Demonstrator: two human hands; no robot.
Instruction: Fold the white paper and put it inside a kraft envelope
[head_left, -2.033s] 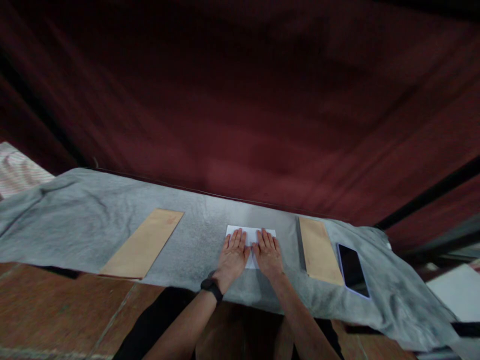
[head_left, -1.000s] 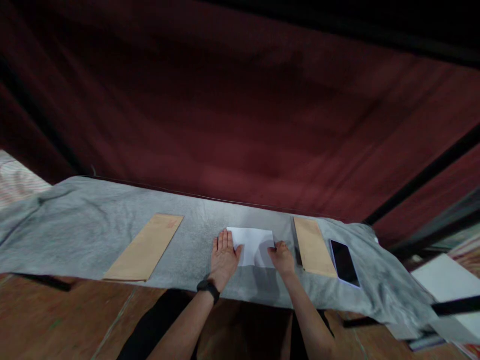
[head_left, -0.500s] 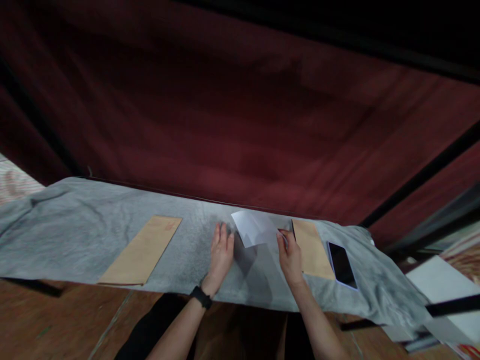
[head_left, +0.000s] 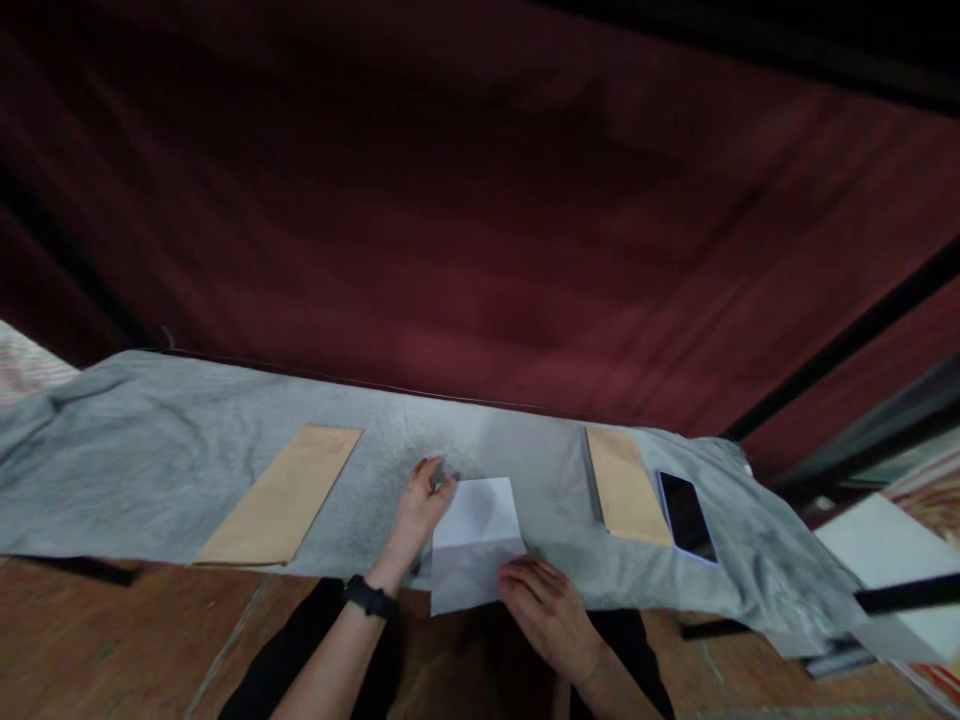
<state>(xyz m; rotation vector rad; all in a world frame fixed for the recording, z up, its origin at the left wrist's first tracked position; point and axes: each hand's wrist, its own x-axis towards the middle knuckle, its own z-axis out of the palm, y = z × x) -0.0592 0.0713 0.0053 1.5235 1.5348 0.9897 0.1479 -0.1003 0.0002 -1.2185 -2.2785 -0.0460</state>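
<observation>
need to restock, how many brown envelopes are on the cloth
2. One envelope lies left of the hands, the other to the right, beside the phone. Either could be a stack; I cannot tell.
</observation>
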